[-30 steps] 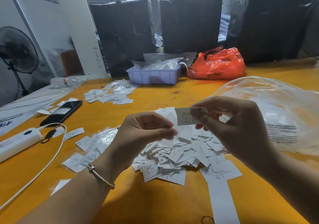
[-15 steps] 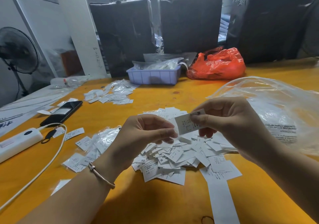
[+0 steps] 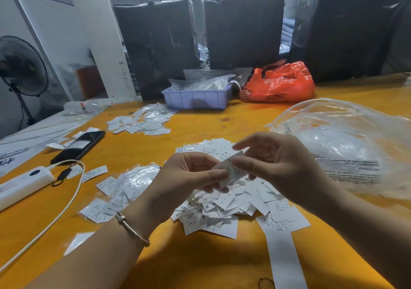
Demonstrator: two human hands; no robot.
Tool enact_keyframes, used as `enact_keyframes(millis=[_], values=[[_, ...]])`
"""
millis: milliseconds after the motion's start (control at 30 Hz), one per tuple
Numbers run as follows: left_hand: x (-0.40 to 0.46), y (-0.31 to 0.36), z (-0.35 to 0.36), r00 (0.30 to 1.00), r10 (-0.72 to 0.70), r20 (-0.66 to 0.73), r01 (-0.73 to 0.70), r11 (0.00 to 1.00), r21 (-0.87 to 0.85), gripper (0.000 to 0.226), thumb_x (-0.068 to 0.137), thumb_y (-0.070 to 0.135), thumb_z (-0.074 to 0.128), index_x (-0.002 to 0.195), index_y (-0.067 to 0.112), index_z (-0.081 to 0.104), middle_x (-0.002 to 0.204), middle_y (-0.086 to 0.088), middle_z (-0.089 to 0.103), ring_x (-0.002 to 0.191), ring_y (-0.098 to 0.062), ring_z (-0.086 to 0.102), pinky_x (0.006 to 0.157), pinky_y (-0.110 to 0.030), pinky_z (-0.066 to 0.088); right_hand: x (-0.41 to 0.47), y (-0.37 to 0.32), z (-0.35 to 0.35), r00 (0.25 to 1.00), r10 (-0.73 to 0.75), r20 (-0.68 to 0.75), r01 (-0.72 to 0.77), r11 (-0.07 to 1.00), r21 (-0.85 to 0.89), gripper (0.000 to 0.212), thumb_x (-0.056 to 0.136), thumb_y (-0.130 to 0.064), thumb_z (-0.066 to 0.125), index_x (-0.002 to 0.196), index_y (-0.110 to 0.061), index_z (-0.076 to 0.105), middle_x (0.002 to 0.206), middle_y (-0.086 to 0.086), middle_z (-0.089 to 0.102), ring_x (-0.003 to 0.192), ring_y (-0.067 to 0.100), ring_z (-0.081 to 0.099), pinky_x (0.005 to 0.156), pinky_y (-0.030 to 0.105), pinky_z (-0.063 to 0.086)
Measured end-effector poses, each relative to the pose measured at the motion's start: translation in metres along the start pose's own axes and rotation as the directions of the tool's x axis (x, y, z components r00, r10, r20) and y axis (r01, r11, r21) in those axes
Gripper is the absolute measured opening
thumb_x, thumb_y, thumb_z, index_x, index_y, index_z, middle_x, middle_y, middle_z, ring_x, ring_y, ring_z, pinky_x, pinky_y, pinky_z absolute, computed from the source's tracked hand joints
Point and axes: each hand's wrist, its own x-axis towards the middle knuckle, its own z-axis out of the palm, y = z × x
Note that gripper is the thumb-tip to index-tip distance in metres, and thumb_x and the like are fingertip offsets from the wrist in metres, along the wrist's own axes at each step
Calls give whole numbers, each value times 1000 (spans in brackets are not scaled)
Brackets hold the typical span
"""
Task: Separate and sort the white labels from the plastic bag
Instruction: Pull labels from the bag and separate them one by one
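Over glossy orange table (image 3: 138, 264), both hands' grips pinch one thin white label (image 3: 233, 169).

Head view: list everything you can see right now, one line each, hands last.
label pile: one heap, white, table centre under the hands
held label: one, white, between both hands
far labels: one loose group, white, behind the phone
clear bag: one, transparent, right
orange bag: one, back right
tray: one, lilac, back centre
phone: one, black, left
power bank: one, white, left edge, cable attached
fan: one, black, far left
table: one, yellow
left hand: pinches the held label
right hand: pinches the held label
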Motion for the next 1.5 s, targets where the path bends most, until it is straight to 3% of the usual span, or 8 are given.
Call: enact_keyframes(millis=[200, 333, 667, 833, 967, 1200, 1367, 1500], values=[[1, 1, -1, 1000, 4, -24, -6, 999, -51, 15, 73, 28, 78, 86, 20, 80, 89, -13, 77, 79, -24, 75, 63, -20, 54, -2, 0, 3, 979, -116, -168, 98, 989, -110, 16, 76, 0, 76, 87, -12, 75, 70, -5, 71, 62, 7, 64, 60, 17, 51], [1, 1, 1, 1000, -3, -17, 1, 996, -94, 24, 69, 26, 81, 87, 11, 79, 88, -14, 76, 79, -26, 74, 69, -26, 58, -5, -1, 11, 994, -89, -68, 80, 989, -125, 12, 79, -11, 75, 89, -17, 76, 74, -10, 72, 68, 3, 67, 62, 15, 52], [2, 0, 0, 998, -13, -69, 7, 996, -88, 24, 69, 28, 79, 85, 11, 78, 85, -11, 74, 82, -22, 70, 68, -22, 53, -4, -3, 8, 999, -12, 32, 16, 992, -122, 7, 78, -25, 74, 84, -21, 76, 78, -6, 71, 75, 11, 63, 63, 37, 54], [3, 0, -2, 998, -40, -45, 34, 991, -127, 19, 77, 25, 72, 88, 11, 79, 96, -19, 73, 86, -21, 67, 70, -22, 54, -4, 2, 10, 998, 63, 21, -58, 980, -191, 22, 67, -38, 80, 73, -19, 71, 71, -2, 68, 64, 6, 61, 57, 30, 53], [3, 0, -3, 998, -59, -15, 56, 990, -126, 17, 78, 27, 70, 84, 14, 80, 92, -12, 73, 93, -23, 67, 81, -34, 53, -2, 4, 11, 995, 99, 32, -95, 991, -95, 18, 72, -36, 75, 71, -18, 73, 74, 1, 69, 73, 15, 61, 66, 42, 51], [3, 3, -11, 993, -106, 49, 105, 994, 20, 9, 72, 18, 70, 63, 16, 71, 73, -7, 65, 64, -12, 55, 60, -18, 46, 0, 8, 9, 985, 169, 17, -170, 979, 114, 16, 79, -29, 69, 73, -13, 70, 72, 3, 70, 64, 5, 57, 56, 17, 43], [2, 1, -7, 993, -71, 97, 62, 993, 98, 7, 76, 24, 72, 75, 17, 75, 76, -6, 70, 65, -12, 60, 58, -19, 47, -1, 9, 14, 979, 173, 106, -182, 980, 83, 26, 77, -33, 68, 80, -7, 69, 79, 10, 72, 78, 26, 68, 70, 40, 54], [4, -1, -10, 1000, 22, 10, -22, 998, 63, 8, 75, 19, 76, 79, 12, 76, 71, -7, 69, 62, -14, 62, 55, -20, 47, -1, 8, 10, 961, 223, 165, -252, 950, 185, 30, 71, -18, 78, 95, -6, 64, 82, 13, 74, 76, 28, 71, 71, 33, 55]])
